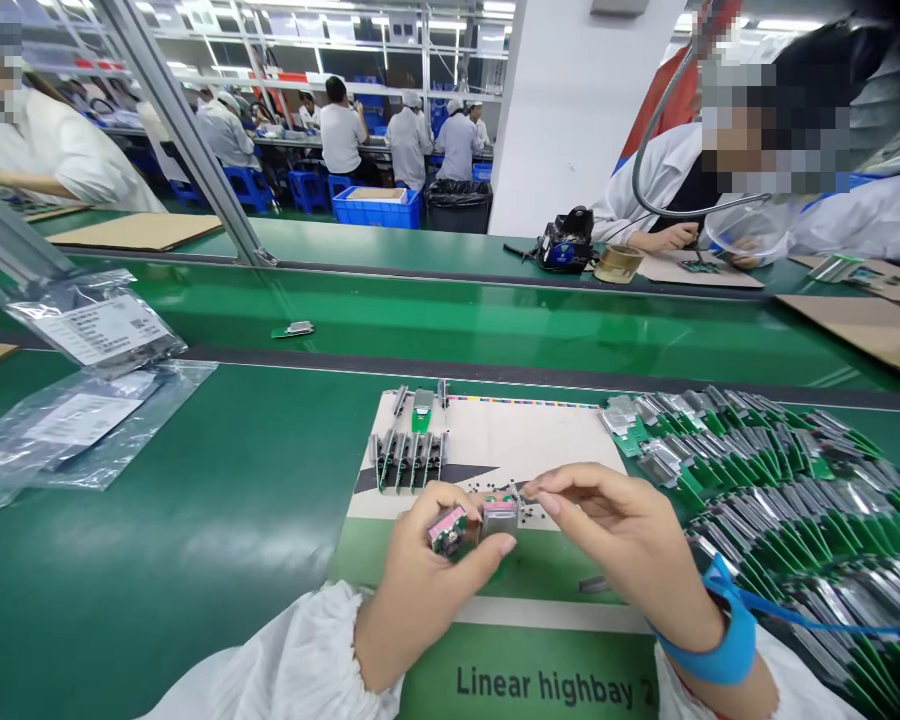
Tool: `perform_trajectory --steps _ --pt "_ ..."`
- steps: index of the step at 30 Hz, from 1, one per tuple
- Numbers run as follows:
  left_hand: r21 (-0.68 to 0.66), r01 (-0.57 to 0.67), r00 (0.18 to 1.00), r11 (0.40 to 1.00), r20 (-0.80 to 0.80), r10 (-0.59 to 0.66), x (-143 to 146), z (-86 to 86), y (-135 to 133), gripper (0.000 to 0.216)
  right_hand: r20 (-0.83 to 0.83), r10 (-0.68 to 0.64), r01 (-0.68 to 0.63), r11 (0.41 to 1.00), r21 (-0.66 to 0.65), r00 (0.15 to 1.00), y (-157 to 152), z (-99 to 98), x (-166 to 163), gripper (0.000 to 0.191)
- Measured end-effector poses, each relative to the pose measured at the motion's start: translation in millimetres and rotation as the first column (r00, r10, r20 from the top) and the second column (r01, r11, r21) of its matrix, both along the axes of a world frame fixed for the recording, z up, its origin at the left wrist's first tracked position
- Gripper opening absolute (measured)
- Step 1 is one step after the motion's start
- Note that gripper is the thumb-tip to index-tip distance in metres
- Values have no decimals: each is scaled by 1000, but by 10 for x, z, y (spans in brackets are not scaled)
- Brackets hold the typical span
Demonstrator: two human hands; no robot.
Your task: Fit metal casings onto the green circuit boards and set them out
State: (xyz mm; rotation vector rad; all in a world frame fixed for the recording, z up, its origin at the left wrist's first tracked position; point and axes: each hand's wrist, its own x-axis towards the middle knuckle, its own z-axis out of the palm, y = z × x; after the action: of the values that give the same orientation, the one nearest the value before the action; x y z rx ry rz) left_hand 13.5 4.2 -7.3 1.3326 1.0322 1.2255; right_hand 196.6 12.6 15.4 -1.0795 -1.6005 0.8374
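Observation:
My left hand, closed, holds small green circuit boards with metal housings. One circuit board shows between thumb and fingers, and a second board with a pink strip sits against the palm side. At the far edge of the first board, my right hand pinches thumb and forefinger together; whatever is between the tips is too small to name. Tiny black parts lie scattered beneath the fingers on a printed cardboard sheet. Several similar boards stand in a row to the left on that sheet.
Rows of many boards fan out on the right. A blue wrist strap trails its cord over them. Plastic bags lie left. Beyond the bench edge, a lone board rests on the green belt; a co-worker sits opposite.

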Motion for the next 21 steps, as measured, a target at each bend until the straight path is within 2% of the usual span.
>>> perform_trajectory --steps 3,5,11,15,21 --pt "65 40 999 997 -33 -38 -2 -6 -45 25 43 45 -53 973 225 998 -62 9 -33 19" --pt "112 60 998 992 -39 -56 -6 -1 -79 27 50 81 -93 943 319 995 -92 12 -64 25" --pt "243 65 995 968 -89 -44 -8 31 -138 33 111 63 -106 891 441 992 -143 41 -124 37" --pt "255 79 995 964 -87 -59 -7 35 -137 33 187 40 -132 851 508 981 -145 97 -121 32" --pt "277 80 994 957 -93 -56 -22 35 -146 35 283 -5 -157 822 547 959 -160 147 -96 25"
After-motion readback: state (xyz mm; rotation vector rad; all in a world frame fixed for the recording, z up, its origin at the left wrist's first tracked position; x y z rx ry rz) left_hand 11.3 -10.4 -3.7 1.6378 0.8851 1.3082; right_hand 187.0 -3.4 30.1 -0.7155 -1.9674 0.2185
